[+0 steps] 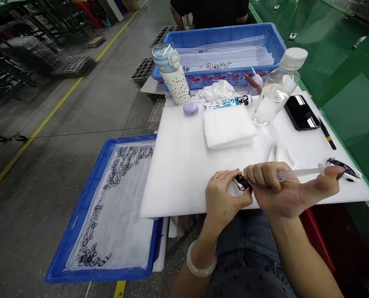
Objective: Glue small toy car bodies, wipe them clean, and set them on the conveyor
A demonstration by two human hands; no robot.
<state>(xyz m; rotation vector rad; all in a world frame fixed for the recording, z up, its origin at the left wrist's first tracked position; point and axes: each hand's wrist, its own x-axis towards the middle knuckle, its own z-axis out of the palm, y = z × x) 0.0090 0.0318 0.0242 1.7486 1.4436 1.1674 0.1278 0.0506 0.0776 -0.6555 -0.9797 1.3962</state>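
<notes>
White surface below — near its front edge, my left hand pinches a small dark piece; my right hand grips a plastic tube, thumb on its end. Pressing seems the step — it needs steadiness.

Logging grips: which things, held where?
Left hand: black-and-white car-shaped piece, by edges. Right hand: translucent plastic syringe, fingers around one end, thumb at plunger.

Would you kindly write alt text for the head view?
A person's left hand holds a small black-and-white part over a white board; the right hand grips a translucent syringe-like tube. Beyond are a white pad, a clear bottle and a phone; at left, a blue tray holds black loops.
</notes>
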